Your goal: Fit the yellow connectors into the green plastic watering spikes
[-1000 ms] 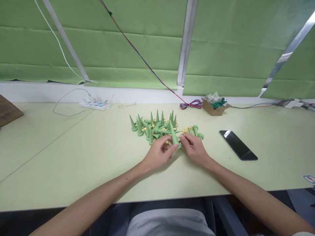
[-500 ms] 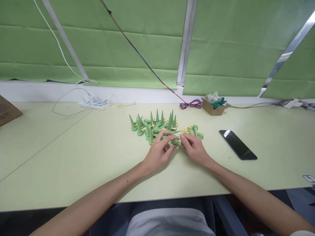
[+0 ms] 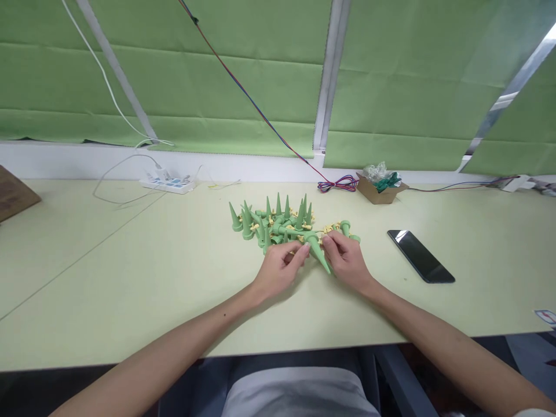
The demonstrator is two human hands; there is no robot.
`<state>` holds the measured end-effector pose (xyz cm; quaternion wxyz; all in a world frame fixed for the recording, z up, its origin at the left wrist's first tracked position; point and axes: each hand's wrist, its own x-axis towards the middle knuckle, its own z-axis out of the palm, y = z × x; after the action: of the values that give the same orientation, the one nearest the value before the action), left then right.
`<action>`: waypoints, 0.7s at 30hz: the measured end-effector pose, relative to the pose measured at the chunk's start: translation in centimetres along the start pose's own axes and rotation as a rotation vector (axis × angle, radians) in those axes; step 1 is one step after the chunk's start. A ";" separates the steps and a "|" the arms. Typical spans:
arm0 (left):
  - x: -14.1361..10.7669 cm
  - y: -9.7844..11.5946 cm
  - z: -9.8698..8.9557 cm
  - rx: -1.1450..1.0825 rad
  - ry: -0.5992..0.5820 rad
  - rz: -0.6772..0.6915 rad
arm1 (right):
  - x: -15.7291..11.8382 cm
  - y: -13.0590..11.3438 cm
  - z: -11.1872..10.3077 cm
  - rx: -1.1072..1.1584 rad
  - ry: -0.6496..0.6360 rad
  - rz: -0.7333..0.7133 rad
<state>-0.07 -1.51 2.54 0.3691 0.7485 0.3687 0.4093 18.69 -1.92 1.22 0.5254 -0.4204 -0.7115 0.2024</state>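
A green plastic spike (image 3: 319,255) is pinched at its wide end between the thumb and fingers of my left hand (image 3: 278,270). Its tip points down and to the right, toward my other hand. My right hand (image 3: 349,263) is closed in a pinch just right of the spike; what it holds, if anything, is too small and hidden to tell. Behind both hands lies a cluster of similar green spikes (image 3: 278,205), several upright and others on their sides, mixed with small yellow pieces (image 3: 330,227).
A black phone (image 3: 420,256) lies to the right on the pale table (image 3: 143,289). Toward the back are a small cardboard box (image 3: 377,194) with plastic and green material, a coiled red-and-blue cable (image 3: 337,184) and a white power strip (image 3: 167,184). Brown cardboard (image 3: 15,194) lies far left.
The spike has turned, so its length now shows slanting toward me. My left fingers have drawn together at its wide end, and my right hand has shifted slightly right, away from it.
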 end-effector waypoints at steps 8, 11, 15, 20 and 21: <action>0.1 0.2 -0.2 0.007 -0.035 -0.071 | 0.0 0.0 0.1 -0.008 -0.088 -0.053; 0.1 -0.1 -0.2 0.040 -0.032 -0.053 | 0.0 0.0 0.1 0.000 -0.091 -0.035; 0.0 -0.6 -0.1 0.112 -0.014 0.012 | -0.1 0.1 0.1 0.024 -0.101 0.004; 0.0 -1.0 0.0 0.126 0.009 0.112 | -0.2 0.1 0.1 0.071 -0.133 0.028; 0.0 -1.0 0.1 0.126 0.017 0.125 | -0.2 0.1 0.1 0.075 -0.135 0.031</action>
<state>-0.25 -1.03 1.65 0.2918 0.7883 0.3496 0.4138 18.61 -1.97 0.97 0.4882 -0.3970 -0.7306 0.2649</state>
